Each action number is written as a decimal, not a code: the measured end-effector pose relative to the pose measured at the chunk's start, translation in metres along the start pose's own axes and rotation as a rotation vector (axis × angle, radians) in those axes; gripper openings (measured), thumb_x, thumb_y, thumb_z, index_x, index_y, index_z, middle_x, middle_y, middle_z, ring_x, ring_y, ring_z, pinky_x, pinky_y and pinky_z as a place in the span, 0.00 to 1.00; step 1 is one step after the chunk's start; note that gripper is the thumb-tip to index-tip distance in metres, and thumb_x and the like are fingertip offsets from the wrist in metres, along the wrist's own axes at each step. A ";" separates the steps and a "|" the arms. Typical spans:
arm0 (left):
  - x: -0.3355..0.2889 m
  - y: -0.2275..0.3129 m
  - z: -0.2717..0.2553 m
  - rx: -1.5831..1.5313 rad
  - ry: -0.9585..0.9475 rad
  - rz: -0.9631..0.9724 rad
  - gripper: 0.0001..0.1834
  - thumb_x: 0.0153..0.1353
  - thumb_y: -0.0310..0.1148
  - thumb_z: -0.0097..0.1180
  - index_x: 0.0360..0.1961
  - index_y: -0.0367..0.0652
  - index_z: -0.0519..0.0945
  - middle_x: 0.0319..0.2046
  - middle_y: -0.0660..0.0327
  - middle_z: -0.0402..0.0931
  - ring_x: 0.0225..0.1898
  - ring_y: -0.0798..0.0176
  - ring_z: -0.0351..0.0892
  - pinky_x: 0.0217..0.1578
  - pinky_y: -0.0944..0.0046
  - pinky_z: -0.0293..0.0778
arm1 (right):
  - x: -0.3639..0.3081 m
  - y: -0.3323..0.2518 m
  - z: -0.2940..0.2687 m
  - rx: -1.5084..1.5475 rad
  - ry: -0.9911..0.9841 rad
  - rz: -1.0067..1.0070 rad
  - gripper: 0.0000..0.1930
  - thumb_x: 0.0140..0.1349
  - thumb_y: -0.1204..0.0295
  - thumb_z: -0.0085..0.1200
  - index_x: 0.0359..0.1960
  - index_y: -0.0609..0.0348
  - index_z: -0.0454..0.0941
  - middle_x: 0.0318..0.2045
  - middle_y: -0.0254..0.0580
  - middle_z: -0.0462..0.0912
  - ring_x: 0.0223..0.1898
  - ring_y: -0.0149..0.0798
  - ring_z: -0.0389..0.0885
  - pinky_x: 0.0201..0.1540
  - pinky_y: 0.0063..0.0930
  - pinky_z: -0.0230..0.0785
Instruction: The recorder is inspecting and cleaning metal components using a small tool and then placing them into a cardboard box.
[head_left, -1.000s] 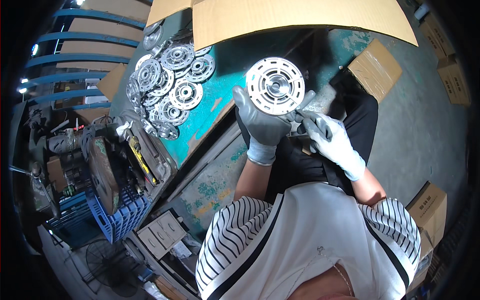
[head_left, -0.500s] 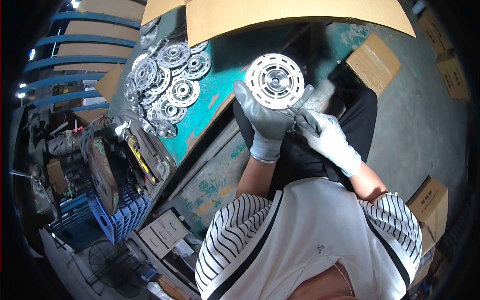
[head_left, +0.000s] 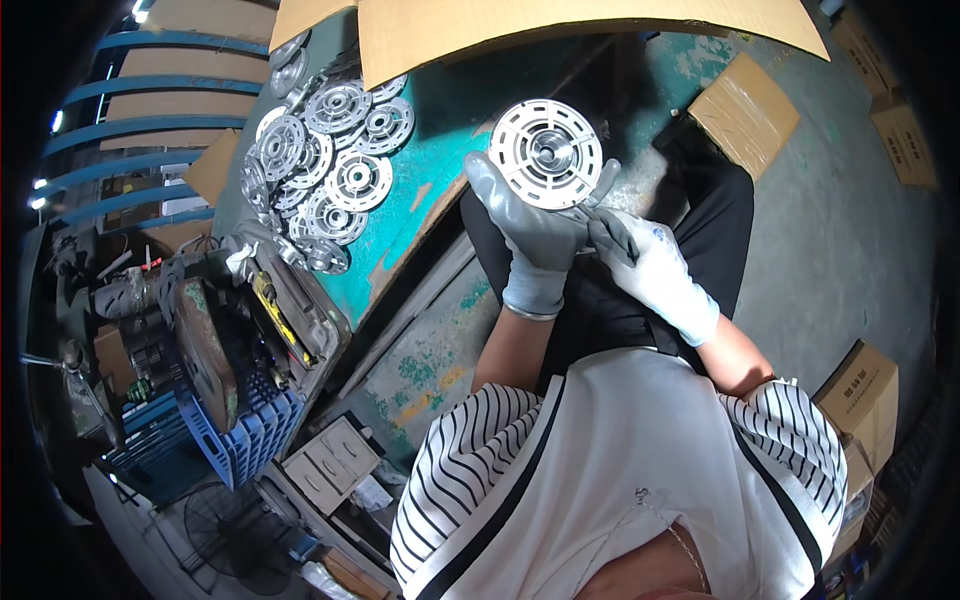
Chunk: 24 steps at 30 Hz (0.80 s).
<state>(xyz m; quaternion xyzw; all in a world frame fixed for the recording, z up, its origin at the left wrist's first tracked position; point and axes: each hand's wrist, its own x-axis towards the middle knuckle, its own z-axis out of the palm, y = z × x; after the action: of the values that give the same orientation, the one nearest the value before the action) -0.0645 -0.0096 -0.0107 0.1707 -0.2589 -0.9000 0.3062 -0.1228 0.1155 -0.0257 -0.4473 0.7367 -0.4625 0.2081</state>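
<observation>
My left hand (head_left: 540, 235), in a grey-coated glove, holds up a round slotted metal disc (head_left: 547, 153) with a stepped hub at its middle. The thumb rests along the disc's left edge, and fingers show at its lower right. My right hand (head_left: 648, 262), gloved in white with grey fingertips, is closed just below the disc, against the fingers of my left hand. Whatever it may pinch is too small or hidden to make out. To the left, a heap of similar metal discs (head_left: 335, 150) lies on the worn green tabletop (head_left: 425, 170).
A large cardboard flap (head_left: 590, 25) overhangs the table's far side. Another carton (head_left: 745, 110) stands beyond my right knee, with more boxes (head_left: 860, 390) at the right. On the left are a machine with a lever (head_left: 205, 340), a blue plastic crate (head_left: 245, 430) and small drawers (head_left: 330, 465).
The disc and both hands have shifted only slightly, with the disc tilted a little differently. My grip on it is unchanged.
</observation>
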 end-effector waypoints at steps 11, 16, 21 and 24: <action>-0.001 -0.001 -0.002 0.000 0.137 -0.070 0.46 0.57 0.72 0.25 0.60 0.46 0.66 0.58 0.53 0.67 0.57 0.44 0.66 0.57 0.33 0.58 | -0.003 0.001 0.002 0.137 -0.018 0.074 0.10 0.60 0.71 0.52 0.44 0.55 0.75 0.28 0.51 0.79 0.30 0.53 0.79 0.32 0.40 0.70; -0.002 0.001 0.005 0.028 0.139 0.026 0.41 0.63 0.65 0.21 0.59 0.40 0.63 0.57 0.52 0.66 0.55 0.46 0.69 0.51 0.32 0.66 | 0.001 0.003 -0.001 -0.050 -0.088 0.020 0.10 0.60 0.71 0.52 0.44 0.55 0.75 0.28 0.51 0.79 0.31 0.54 0.79 0.32 0.42 0.70; -0.002 0.004 0.000 0.046 0.139 -0.019 0.47 0.59 0.71 0.25 0.64 0.41 0.58 0.63 0.52 0.59 0.60 0.45 0.62 0.60 0.27 0.50 | -0.002 0.002 0.003 0.082 -0.082 0.159 0.10 0.60 0.72 0.51 0.44 0.54 0.76 0.27 0.49 0.79 0.30 0.51 0.80 0.32 0.38 0.71; -0.003 0.011 0.000 -0.293 -0.041 -0.092 0.41 0.61 0.63 0.41 0.58 0.35 0.66 0.56 0.50 0.68 0.54 0.44 0.69 0.59 0.34 0.56 | -0.005 0.009 0.003 0.219 0.030 0.144 0.10 0.63 0.73 0.50 0.45 0.57 0.76 0.27 0.42 0.80 0.22 0.36 0.76 0.27 0.29 0.69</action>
<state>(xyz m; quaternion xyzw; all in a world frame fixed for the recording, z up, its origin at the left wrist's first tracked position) -0.0571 -0.0149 -0.0041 0.1178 -0.1229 -0.9445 0.2809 -0.1223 0.1204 -0.0354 -0.3611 0.7149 -0.5306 0.2773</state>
